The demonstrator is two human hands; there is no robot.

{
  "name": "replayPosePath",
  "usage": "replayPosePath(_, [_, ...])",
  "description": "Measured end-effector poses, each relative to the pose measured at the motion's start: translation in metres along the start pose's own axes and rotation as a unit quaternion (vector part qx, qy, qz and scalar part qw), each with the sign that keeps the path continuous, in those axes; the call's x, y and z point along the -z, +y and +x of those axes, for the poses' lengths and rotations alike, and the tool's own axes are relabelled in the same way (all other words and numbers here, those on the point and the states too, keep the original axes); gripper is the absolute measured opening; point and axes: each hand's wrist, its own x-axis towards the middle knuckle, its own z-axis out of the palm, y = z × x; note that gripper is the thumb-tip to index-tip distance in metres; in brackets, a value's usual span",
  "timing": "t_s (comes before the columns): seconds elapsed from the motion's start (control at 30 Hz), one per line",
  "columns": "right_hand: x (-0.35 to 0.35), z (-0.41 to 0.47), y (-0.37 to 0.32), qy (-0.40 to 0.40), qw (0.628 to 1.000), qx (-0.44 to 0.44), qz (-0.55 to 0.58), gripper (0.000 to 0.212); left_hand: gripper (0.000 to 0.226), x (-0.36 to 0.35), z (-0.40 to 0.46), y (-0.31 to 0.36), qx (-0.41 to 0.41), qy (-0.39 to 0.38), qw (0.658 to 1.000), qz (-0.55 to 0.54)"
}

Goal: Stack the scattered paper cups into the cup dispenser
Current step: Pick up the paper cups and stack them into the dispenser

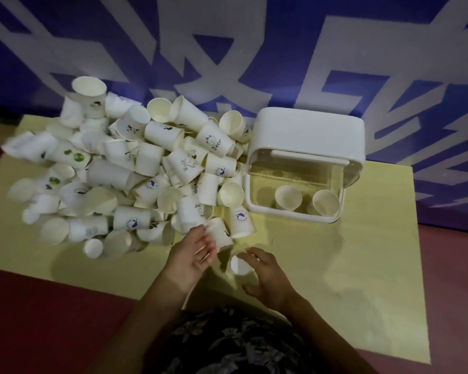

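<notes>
Here, I see my left hand [193, 252] at about 6 o'clock on the yellow table [362, 265], fingers curled against a paper cup [222, 234] at the near edge of the heap; whether it has a firm grip I cannot tell. My right hand [265, 273], just beside it, cups a second, blurred cup [239, 265] loosely, its fingers half open around it. The big pile of scattered cups [125, 171] fills 9 to 12 o'clock. To nest these two well, I judge both mouths should face the same way before sliding one in. The dispenser [305, 163], at 1 o'clock, has a white lid and clear walls; two cups [288, 197] stand inside, mouths up, side by side.
</notes>
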Motion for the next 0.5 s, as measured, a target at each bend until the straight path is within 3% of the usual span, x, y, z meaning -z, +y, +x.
replayPosePath(0.2, [-0.032, 0.010, -0.020, -0.002, 0.989, -0.048, -0.141, 0.071, 0.029, 0.027, 0.016, 0.016, 0.024, 0.036, 0.999, -0.032])
replayPosePath(0.37, [-0.037, 0.016, -0.033, 0.051, 0.986, -0.107, -0.121, 0.061, 0.017, 0.029, 0.029, 0.032, 0.058, -0.002, 0.994, -0.092])
replayPosePath(0.5, [-0.037, 0.014, -0.040, 0.103, 0.981, -0.142, -0.078, 0.057, 0.010, 0.035, 0.030, 0.037, 0.039, -0.003, 0.997, -0.065])
